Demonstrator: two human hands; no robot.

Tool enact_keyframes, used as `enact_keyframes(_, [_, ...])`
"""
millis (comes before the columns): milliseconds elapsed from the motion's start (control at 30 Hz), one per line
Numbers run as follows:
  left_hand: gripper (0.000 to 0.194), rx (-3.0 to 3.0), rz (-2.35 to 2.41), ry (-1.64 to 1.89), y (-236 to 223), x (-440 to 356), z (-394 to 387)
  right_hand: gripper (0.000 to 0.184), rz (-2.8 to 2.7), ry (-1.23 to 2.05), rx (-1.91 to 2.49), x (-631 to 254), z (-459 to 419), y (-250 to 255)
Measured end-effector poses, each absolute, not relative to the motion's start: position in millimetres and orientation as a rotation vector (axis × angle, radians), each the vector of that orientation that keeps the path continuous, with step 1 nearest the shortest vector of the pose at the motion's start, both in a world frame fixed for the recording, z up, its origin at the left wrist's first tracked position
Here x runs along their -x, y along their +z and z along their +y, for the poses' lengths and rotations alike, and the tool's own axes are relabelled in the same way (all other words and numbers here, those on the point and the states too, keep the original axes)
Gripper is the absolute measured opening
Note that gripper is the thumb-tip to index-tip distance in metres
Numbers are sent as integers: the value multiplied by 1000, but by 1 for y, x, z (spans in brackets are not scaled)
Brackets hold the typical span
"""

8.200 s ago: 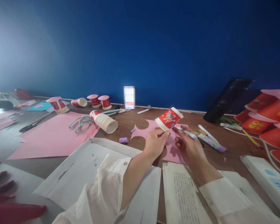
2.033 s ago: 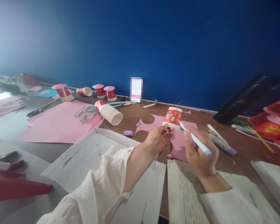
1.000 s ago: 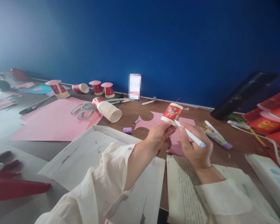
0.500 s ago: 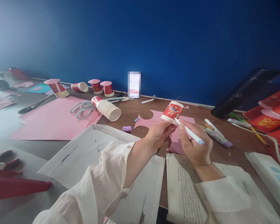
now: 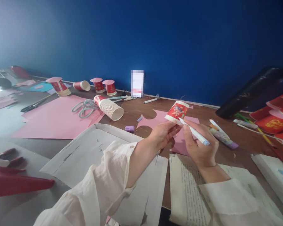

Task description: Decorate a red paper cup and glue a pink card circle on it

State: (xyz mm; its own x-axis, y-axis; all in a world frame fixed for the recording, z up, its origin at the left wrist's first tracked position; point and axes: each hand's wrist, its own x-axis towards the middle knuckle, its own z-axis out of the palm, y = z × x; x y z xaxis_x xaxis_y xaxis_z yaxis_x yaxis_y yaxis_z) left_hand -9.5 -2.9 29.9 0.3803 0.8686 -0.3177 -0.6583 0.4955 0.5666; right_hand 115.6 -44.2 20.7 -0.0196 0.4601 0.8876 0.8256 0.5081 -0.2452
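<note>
My left hand is closed on the lower rim of a red and white paper cup, which is tilted above the table. My right hand grips a white marker with a light blue end. The marker's tip is at the cup's lower white band, near a small green mark; whether it touches cannot be made out. Under both hands lies a pink sheet with round pieces cut out. A small purple cap and a light blue cap rest to the left.
A stack of paper cups lies beside a coil of grey cord on pink paper. Cups with pink discs stand near the blue wall. At right are markers, a black cylinder and a power strip. Printed pages lie in front.
The whole view has shifted slightly, with everything a little further right. The hands, cup and marker keep nearly the same pose toward each other.
</note>
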Motion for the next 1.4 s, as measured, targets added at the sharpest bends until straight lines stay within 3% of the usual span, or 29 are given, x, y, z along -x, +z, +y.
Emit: enact_keyframes(1400, [19,-392,627,1052,32,10,-5,15,-1693,-398,1157,-115,-47,22])
